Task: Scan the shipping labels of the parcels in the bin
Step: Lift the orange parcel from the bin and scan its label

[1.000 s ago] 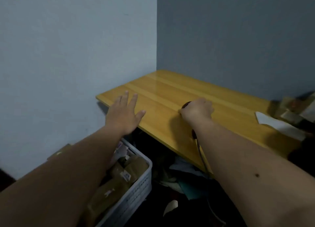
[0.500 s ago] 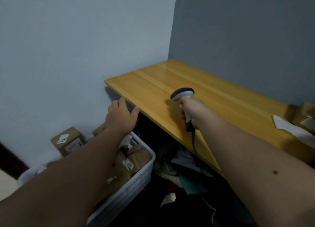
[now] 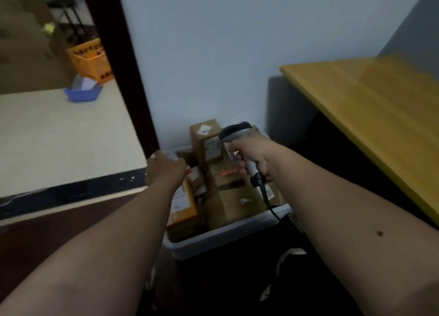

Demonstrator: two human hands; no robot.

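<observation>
Handheld scanner (image 3: 240, 142) gripped in the right hand (image 3: 255, 155), fingers wrapped tight round the handle; long axis steeply upright, head up and tipped left toward the stacked parcels (image 3: 228, 197), cable trailing down. Red scan line (image 3: 228, 172) cast across a brown box top. White bin (image 3: 213, 241) on the floor against the wall, left of the yellow desk (image 3: 380, 116). Left hand (image 3: 167, 168) stretched over the bin's far left corner, knuckles up; grip there cannot be told, fingers hidden.

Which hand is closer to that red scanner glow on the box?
Right. The right hand, gripping the scanner, sits just right of the red glow. The left hand reaches into the bin's left side, farther away.
</observation>
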